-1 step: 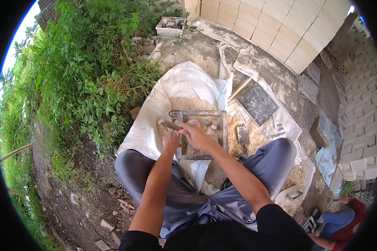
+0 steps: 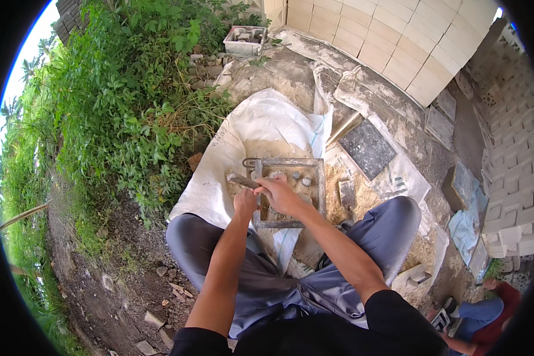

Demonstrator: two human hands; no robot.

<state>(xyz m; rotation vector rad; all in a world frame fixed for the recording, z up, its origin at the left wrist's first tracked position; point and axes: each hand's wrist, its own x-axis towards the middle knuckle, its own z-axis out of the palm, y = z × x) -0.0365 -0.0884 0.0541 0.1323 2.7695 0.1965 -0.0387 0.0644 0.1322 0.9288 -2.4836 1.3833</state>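
Observation:
My right hand [image 2: 280,196] reaches over a rectangular metal frame [image 2: 291,161] and is closed around the near end of a flat, grey-brown bar-shaped tool [image 2: 243,180]. The tool slants up to the left, across the frame's left side. Just below it, my left hand [image 2: 245,201] is curled into a fist by the frame's left bar; whatever lies inside its fingers is hidden. Within the frame, sandy material holds small round grey lumps, one of them a pale lump [image 2: 306,181]. A curled metal loop [image 2: 250,162] sticks out at the frame's far left corner.
White sacking [image 2: 267,113] with loose sand surrounds the frame. To its right lie a dark square board [image 2: 366,148] and a small grey block [image 2: 346,193]. Beyond is a tile stack [image 2: 391,35]; leafy plants [image 2: 118,95] grow at left. Another person [image 2: 492,314] sits at lower right.
The view has shifted slightly. The tool lies at a slightly different angle, and my right fingers are closed more tightly around its near end. My left hand stays beside the frame's left bar.

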